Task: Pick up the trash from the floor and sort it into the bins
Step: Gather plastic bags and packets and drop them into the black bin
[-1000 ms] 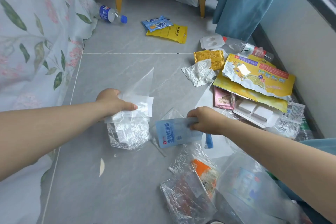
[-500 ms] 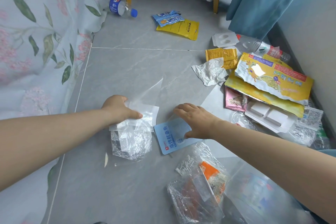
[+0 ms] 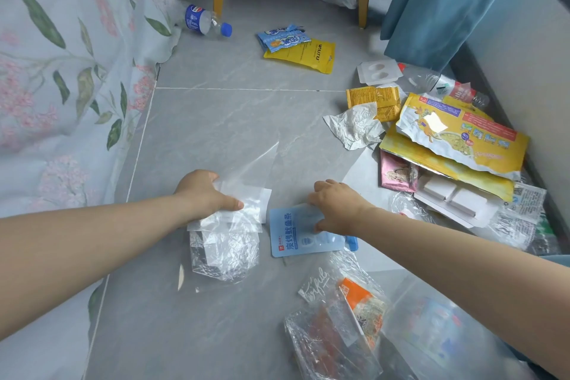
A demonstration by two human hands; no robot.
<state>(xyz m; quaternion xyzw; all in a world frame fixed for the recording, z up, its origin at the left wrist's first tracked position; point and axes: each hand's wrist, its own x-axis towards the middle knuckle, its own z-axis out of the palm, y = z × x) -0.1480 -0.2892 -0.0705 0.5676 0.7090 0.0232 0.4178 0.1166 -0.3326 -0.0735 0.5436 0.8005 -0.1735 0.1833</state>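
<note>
Head view of a grey tiled floor (image 3: 216,120) strewn with trash. A light-blue pouch (image 3: 296,237) is shown lying flat at the centre and is taken as the reference for all positions. The right hand (image 3: 337,205) is laid over the pouch's far right corner with its fingers bent; whether the pouch is pinched or merely pressed cannot be told. Just left of the pouch, a bundle of clear wrappers (image 3: 226,244) is gripped by the left hand (image 3: 205,194), the thumb being closed over the bundle's upper edge. Nearer the viewer than the pouch, clear bags (image 3: 333,345) are seen, with an orange packet (image 3: 359,299) enclosed among them. To the right of the pouch, a heap is formed by a pink packet (image 3: 396,176), a white tray (image 3: 453,200) and a large yellow bag (image 3: 462,139). A crumpled white wrapper (image 3: 354,126) is found beyond the pouch and to its right. Well beyond the pouch, a yellow sachet (image 3: 311,57), overlapped by a blue sachet (image 3: 283,38), and a bottle (image 3: 200,20) lying on its side are scattered. Far left of the pouch, a floral cloth (image 3: 61,86) is draped down to the floor.
</note>
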